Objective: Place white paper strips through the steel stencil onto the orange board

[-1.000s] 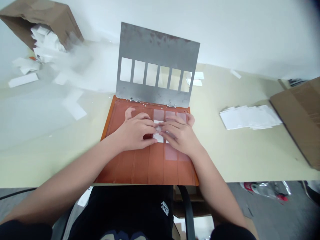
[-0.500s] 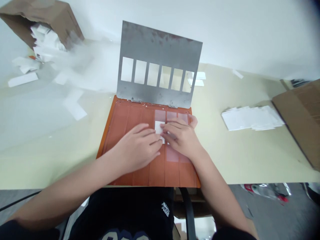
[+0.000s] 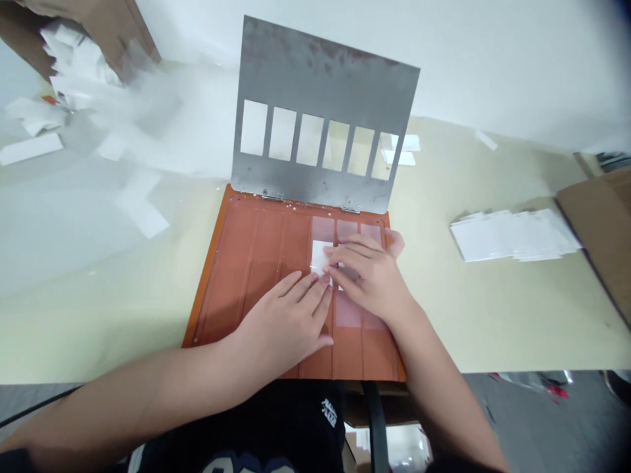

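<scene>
The left hand (image 3: 290, 322) lay flat and open, palm down on the orange board (image 3: 246, 263). Its fingers were stretched out close together, and their tips reached just to the lower edge of a small white piece (image 3: 318, 253). It gripped nothing. The right hand (image 3: 369, 279) was spread open as well. Its fingers pointed left across the board and rested on the right side of the same white piece, with the thumb splayed out toward the board's right rim. Neither hand closed around the piece; both pressed or steadied it from above.

The white piece sat between the two sets of fingertips in one of the board's long lanes, right of the middle and toward the far end. It was a small, plain, opaque white rectangle, partly covered by the right fingers. Paler, translucent rectangles (image 3: 348, 310) lay in the neighbouring lanes beneath and beyond the right hand.

A grey metal plate (image 3: 325, 72), hinged to the board's far edge, stood raised and had a row of six upright windows cut through it. The board rested on a pale table (image 3: 493, 315). On the table to the right lay a fanned stack of white slips (image 3: 513, 233), with a sheet of cardboard (image 3: 604, 223) beyond it. At far left, a tipped cardboard box (image 3: 113, 26) spilled loose white slips (image 3: 73, 72).
</scene>
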The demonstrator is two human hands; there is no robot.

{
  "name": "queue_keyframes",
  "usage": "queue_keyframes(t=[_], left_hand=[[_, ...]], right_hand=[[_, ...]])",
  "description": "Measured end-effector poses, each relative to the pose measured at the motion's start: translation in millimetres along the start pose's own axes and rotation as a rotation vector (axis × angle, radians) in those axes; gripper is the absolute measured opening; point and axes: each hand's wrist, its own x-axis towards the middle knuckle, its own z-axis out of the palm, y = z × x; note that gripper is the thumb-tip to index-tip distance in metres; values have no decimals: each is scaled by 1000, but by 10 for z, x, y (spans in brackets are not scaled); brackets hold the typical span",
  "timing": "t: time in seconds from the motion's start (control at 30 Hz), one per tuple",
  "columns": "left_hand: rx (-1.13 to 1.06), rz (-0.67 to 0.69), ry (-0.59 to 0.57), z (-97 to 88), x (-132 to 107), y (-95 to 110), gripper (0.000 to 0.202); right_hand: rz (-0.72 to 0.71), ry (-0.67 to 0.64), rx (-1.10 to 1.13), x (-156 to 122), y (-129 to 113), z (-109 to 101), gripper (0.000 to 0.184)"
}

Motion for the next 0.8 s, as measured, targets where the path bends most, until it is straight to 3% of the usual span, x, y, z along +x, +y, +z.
queue_keyframes(t=[0.17, 0.43, 0.67, 0.8], left_hand=[[-21, -32, 1, 9, -3, 14, 63], [-9, -36, 18, 23, 0, 1, 54], [-33, -48, -3, 5, 15, -6, 50], [-54, -54, -6, 2, 16, -6, 50]], right_hand=[[12, 12, 3, 6, -5, 6, 1], [23, 5, -98, 0, 36, 26, 19], [84, -123, -98, 21, 44, 10, 40], [83, -137, -79, 18, 63, 34, 41]])
